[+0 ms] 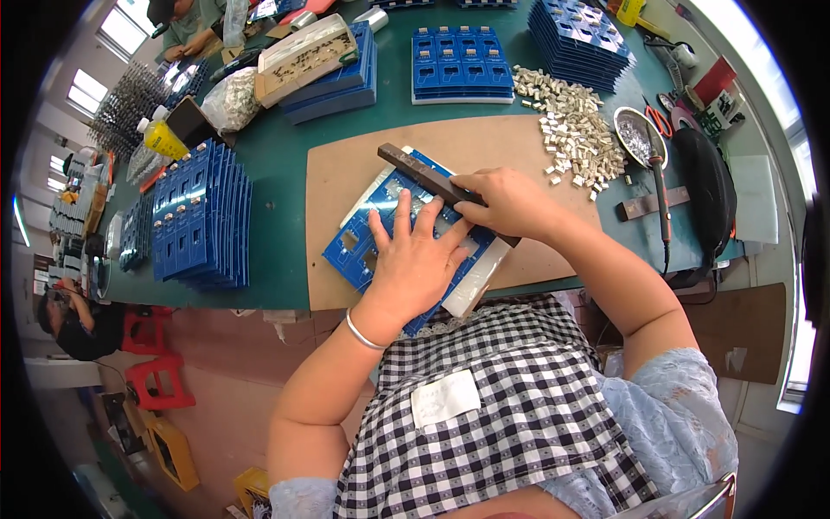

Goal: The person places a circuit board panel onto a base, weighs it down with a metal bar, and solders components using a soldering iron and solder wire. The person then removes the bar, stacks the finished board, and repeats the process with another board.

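A blue circuit board panel (347, 253) lies at a slant on a brown sheet (337, 182), with a whitish block (478, 281) under it. Across the panel runs a long dark bar (413, 168), whose far end reaches past the panel's edge. My right hand (512, 201) is closed round the near part of this bar. Flat on the panel, with fingers spread, rests my left hand (413, 259), its fingertips close to the bar. Both hands cover much of the panel, so most of its parts are hidden.
Loose small metal parts (575, 130) are heaped at the right, beside a metal bowl (638, 136) and a soldering iron (664, 203). Blue board stacks stand at the left (201, 216), back (461, 65) and back right (579, 43). Another person's hand (199, 41) shows at far left.
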`<state>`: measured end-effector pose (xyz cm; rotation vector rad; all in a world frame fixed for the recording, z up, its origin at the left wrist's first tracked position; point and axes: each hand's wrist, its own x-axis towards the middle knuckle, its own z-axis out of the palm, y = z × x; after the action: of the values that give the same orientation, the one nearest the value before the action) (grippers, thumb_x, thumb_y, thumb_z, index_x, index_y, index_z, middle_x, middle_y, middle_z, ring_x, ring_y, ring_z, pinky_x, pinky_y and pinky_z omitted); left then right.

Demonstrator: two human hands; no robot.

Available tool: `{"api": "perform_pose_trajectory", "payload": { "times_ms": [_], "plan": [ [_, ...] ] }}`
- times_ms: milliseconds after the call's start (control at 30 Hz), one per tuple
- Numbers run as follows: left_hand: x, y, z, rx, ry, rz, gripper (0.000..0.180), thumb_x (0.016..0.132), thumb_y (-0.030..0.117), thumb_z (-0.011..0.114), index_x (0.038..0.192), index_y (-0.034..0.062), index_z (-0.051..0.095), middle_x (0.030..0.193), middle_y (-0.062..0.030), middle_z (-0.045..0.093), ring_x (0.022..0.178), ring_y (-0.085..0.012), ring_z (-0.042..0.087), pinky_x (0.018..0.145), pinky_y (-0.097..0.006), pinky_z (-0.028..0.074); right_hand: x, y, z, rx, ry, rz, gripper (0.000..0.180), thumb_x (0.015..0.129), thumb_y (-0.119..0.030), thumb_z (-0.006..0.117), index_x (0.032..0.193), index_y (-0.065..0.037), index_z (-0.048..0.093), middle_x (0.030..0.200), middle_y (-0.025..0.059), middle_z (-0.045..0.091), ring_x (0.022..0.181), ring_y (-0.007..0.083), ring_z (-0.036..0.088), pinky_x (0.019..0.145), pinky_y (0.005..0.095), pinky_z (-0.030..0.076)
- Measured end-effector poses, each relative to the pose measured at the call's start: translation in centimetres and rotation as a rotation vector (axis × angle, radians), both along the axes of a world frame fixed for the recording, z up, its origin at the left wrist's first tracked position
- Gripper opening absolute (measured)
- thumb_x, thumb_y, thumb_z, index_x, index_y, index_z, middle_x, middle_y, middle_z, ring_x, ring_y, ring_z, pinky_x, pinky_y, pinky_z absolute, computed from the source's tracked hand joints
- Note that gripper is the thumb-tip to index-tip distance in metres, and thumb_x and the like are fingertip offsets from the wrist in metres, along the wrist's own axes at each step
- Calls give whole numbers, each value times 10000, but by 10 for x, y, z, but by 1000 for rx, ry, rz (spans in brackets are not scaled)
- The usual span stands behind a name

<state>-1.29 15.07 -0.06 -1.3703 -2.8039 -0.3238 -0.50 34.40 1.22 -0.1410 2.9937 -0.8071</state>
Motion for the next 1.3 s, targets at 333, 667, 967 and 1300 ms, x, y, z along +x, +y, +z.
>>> {"api": "perform_pose_trajectory", "payload": {
  "times_ms": [333,667,967,1300],
  "plan": [
    [-13,1,-5,375,-97,-6,290,885,244,579,1109,120,442,1338,-143,323,1271,-413,316,972,-677,199,13,-29,11,215,45,-16,272,799,-217,586,1016,-53,597,859,126,680,768,295,676,630,410,538],
    [-18,-13,-2,390,-172,-55,219,925,202,503,1096,66,486,1359,-206,352,1254,-393,336,1044,-506,211,55,45,-11,-722,433,-367,332,903,-279,595,1169,-82,589,886,53,607,693,167,612,622,285,513],
    [-20,-23,34,662,-289,63,335,1031,273,306,1090,22,520,1020,-129,604,954,-202,585,863,-320,453,118,137,-44,-2148,874,-981,477,921,-473,519,1168,-66,489,1005,128,620,711,160,623,610,246,540],
    [17,-62,67,510,-466,338,130,934,119,495,1005,17,531,689,-24,511,577,-75,431,537,-222,369,116,151,-43,-2039,1235,-1007,115,892,-188,618,935,-84,595,849,74,658,657,124,612,559,220,510]
  ]
}}
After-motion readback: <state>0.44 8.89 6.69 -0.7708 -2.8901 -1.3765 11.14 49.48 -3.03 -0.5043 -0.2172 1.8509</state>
